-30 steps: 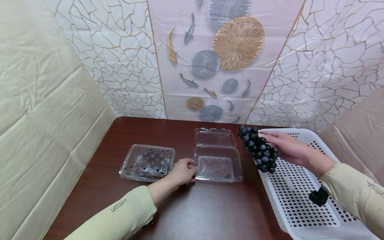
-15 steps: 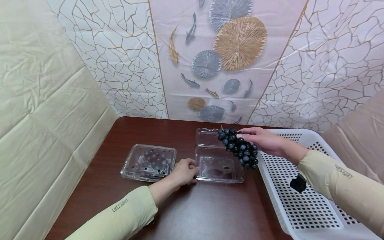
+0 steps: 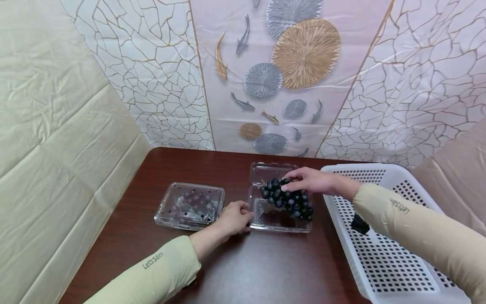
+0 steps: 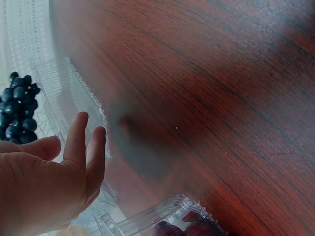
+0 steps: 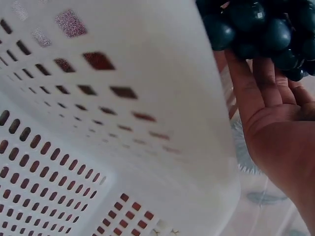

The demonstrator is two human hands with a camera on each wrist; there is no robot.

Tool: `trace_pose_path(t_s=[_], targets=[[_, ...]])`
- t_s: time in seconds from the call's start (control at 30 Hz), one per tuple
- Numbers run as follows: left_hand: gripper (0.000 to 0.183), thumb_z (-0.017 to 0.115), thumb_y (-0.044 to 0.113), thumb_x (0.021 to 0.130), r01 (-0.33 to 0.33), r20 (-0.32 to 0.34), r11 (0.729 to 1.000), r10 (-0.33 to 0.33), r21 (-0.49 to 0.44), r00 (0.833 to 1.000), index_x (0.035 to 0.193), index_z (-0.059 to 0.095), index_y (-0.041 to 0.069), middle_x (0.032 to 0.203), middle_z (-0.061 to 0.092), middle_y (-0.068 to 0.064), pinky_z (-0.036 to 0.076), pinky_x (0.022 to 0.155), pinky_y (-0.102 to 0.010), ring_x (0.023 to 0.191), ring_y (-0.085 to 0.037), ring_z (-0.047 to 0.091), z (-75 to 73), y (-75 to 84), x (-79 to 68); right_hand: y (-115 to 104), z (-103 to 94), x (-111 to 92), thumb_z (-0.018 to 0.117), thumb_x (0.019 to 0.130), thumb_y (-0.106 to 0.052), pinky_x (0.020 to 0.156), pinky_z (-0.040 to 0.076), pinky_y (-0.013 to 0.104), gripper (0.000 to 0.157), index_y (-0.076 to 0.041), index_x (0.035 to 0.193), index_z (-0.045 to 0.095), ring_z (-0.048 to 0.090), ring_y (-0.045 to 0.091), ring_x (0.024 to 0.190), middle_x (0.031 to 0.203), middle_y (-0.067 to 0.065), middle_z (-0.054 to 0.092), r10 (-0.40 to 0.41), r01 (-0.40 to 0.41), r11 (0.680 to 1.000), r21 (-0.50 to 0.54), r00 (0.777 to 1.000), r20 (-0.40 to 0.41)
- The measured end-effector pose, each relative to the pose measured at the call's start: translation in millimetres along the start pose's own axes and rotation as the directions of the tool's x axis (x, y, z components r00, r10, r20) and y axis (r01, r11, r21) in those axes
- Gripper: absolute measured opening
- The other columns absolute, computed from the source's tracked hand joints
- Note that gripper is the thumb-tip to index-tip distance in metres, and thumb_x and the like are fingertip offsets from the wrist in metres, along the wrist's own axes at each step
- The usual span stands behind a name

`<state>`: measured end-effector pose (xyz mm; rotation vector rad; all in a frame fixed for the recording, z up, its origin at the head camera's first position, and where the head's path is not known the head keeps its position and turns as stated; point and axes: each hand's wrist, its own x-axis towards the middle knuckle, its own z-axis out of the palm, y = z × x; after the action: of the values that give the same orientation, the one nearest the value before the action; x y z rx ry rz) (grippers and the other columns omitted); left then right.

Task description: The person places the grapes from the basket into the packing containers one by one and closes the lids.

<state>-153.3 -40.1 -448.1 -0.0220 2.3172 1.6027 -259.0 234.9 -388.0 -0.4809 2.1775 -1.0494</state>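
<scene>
My right hand (image 3: 306, 180) grips a bunch of dark grapes (image 3: 290, 200) from above, with the thumb across its upper side. The bunch slants over the tray of a clear plastic clamshell box (image 3: 279, 229), whose lid (image 3: 265, 172) lies folded back. In the right wrist view several fingers reach under the grapes (image 5: 273, 34). My left hand (image 3: 234, 217) rests on the table at the box's left edge, fingertips touching it. Its fingers (image 4: 76, 135) look fairly straight against the clear wall (image 4: 74, 96) in the left wrist view.
A closed clear clamshell box (image 3: 167, 217) with reddish grapes inside sits left of my left hand. On the right stands a large white perforated basket (image 3: 343, 257), passing under my right forearm. Patterned cloth walls (image 3: 262, 126) border the dark wooden table (image 3: 243, 270).
My right hand has carried the grapes leftward and down, from above the basket's edge to over the clamshell tray. The left hand stays at the box's edge.
</scene>
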Motion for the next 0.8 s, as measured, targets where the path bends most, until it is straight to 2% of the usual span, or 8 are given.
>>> trace_pose_path(t_s=[0.1, 0.2, 0.27, 0.33, 0.4, 0.47, 0.63, 0.8], targets=[[0.038, 0.069, 0.002, 0.101, 0.004, 0.0, 1.0, -0.004, -0.005, 1.0, 0.136, 0.061, -0.011, 0.108, 0.073, -0.016, 0.068, 0.068, -0.035, 0.078, -0.027, 0.078, 0.5, 0.2, 0.1, -1, 3.9, 7, 0.072, 0.104, -0.033, 0.069, 0.056, 0.031, 0.049, -0.003, 0.141, 0.065, 0.061, 0.017, 0.086, 0.12, 0.01, 0.07, -0.005, 0.004, 0.994, -0.109, 1.0, -0.006], [0.039, 0.069, 0.002, 0.101, 0.007, 0.0, 1.0, -0.007, -0.003, 1.0, 0.136, 0.061, -0.011, 0.108, 0.073, -0.016, 0.068, 0.068, -0.035, 0.079, -0.028, 0.079, 1.0, 0.5, 0.2, -4, 8.8, 13, 0.073, 0.103, -0.036, 0.074, 0.055, 0.031, 0.05, -0.004, 0.141, 0.066, 0.061, 0.016, 0.091, 0.129, 0.013, 0.068, -0.022, 0.022, 0.977, -0.211, 1.0, 0.004], [0.04, 0.069, 0.003, 0.101, 0.009, 0.002, 1.0, -0.009, 0.0, 1.0, 0.137, 0.06, -0.011, 0.107, 0.072, -0.015, 0.068, 0.068, -0.035, 0.079, -0.029, 0.079, 1.2, 0.7, 0.2, -5, 12.0, 17, 0.073, 0.103, -0.034, 0.075, 0.056, 0.033, 0.048, -0.003, 0.139, 0.066, 0.063, 0.016, 0.09, 0.126, 0.012, 0.07, -0.028, 0.035, 0.971, -0.235, 0.999, 0.035], [0.041, 0.069, 0.003, 0.101, 0.012, 0.003, 1.0, -0.012, 0.006, 1.0, 0.138, 0.06, -0.01, 0.108, 0.072, -0.015, 0.068, 0.068, -0.035, 0.079, -0.031, 0.079, 1.4, 1.2, -0.1, -6, 14.9, 20, 0.073, 0.103, -0.032, 0.074, 0.057, 0.033, 0.043, -0.004, 0.135, 0.068, 0.064, 0.016, 0.086, 0.116, 0.008, 0.073, -0.028, 0.044, 0.971, -0.237, 0.997, 0.072], [0.041, 0.069, 0.004, 0.1, 0.012, 0.002, 1.0, -0.012, 0.015, 1.0, 0.138, 0.06, -0.01, 0.108, 0.073, -0.015, 0.068, 0.068, -0.036, 0.079, -0.032, 0.079, 1.4, 1.3, 0.0, -6, 17.2, 22, 0.073, 0.103, -0.028, 0.067, 0.057, 0.034, 0.038, -0.004, 0.132, 0.069, 0.062, 0.016, 0.076, 0.105, 0.005, 0.072, -0.023, 0.048, 0.972, -0.231, 0.994, 0.11], [0.042, 0.069, 0.004, 0.1, 0.012, 0.0, 1.0, -0.012, 0.025, 1.0, 0.139, 0.06, -0.01, 0.108, 0.074, -0.015, 0.068, 0.067, -0.036, 0.079, -0.032, 0.079, 1.3, 1.3, 0.0, -6, 19.1, 23, 0.073, 0.103, -0.027, 0.064, 0.059, 0.036, 0.035, -0.004, 0.129, 0.069, 0.063, 0.016, 0.074, 0.101, 0.003, 0.072, -0.021, 0.053, 0.969, -0.24, 0.991, 0.133], [0.041, 0.07, 0.005, 0.1, 0.014, -0.003, 0.999, -0.014, 0.039, 1.0, 0.138, 0.061, -0.009, 0.107, 0.074, -0.013, 0.067, 0.066, -0.036, 0.077, -0.031, 0.079, 0.8, 0.7, 0.5, -8, 22.2, 24, 0.075, 0.101, -0.027, 0.067, 0.063, 0.041, 0.035, -0.004, 0.128, 0.069, 0.066, 0.017, 0.081, 0.103, 0.005, 0.072, -0.019, 0.061, 0.954, -0.294, 0.989, 0.145], [0.038, 0.069, 0.005, 0.099, 0.011, -0.001, 1.0, -0.011, 0.017, 1.0, 0.134, 0.063, -0.009, 0.102, 0.071, -0.009, 0.067, 0.066, -0.035, 0.075, -0.029, 0.079, 1.1, -1.5, 1.3, -10, 24.6, 27, 0.075, 0.102, -0.026, 0.085, 0.062, 0.035, 0.039, -0.002, 0.131, 0.068, 0.067, 0.017, 0.101, 0.114, 0.008, 0.074, -0.01, 0.059, 0.947, -0.316, 0.988, 0.157]])
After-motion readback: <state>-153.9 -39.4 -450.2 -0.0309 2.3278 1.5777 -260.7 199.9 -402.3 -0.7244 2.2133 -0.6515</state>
